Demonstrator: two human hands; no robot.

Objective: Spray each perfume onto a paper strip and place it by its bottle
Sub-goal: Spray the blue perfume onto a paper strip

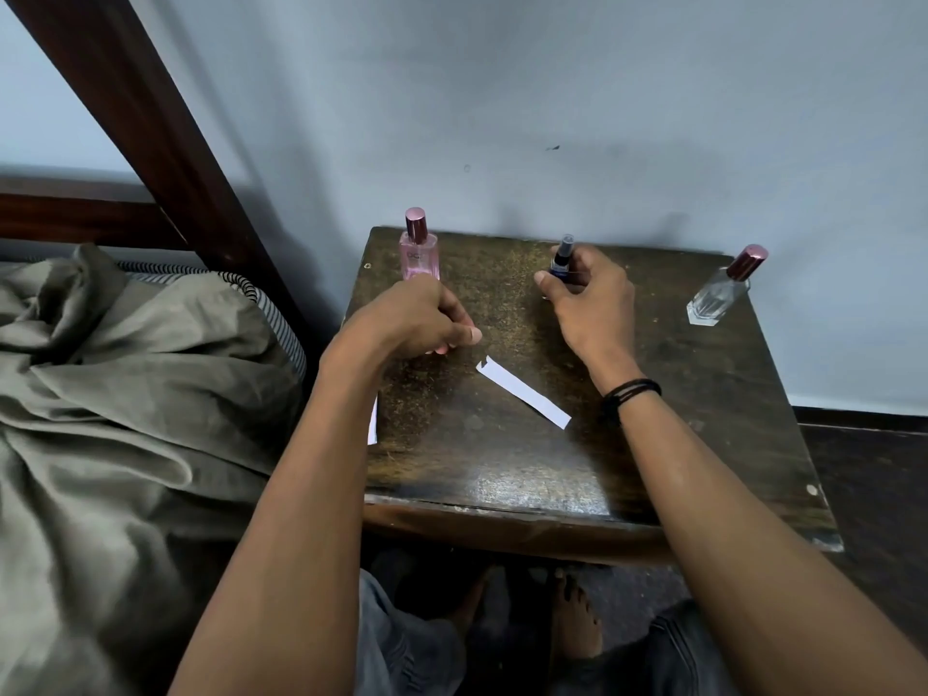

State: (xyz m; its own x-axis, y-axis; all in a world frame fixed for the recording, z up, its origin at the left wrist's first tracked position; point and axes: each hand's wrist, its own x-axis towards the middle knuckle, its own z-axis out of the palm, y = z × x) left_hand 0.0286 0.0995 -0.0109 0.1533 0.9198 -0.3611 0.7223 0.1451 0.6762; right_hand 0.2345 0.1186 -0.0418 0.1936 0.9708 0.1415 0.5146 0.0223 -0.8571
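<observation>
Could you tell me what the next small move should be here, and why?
Probably lift the small blue bottle and aim it at a strip. The right hand is closed around it at the back of the table, while the white paper strip lies flat and untouched in the middle. The left hand, in front of the pink bottle, could pick that strip up; what it holds now is unclear.

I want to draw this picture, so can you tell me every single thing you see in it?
Pink perfume bottle: 1, pink, table's far left.
Blue spray bottle: 1, dark blue, far middle, in right hand.
Clear perfume bottle: 1, clear with maroon cap, far right.
Paper strip: 1, white, table middle.
Second paper strip: 1, white, table's left edge, mostly hidden.
Table: 1, dark wood.
Bedding: grey-green, left.
Left hand: closed, near the pink bottle.
Right hand: gripping the blue bottle.
</observation>
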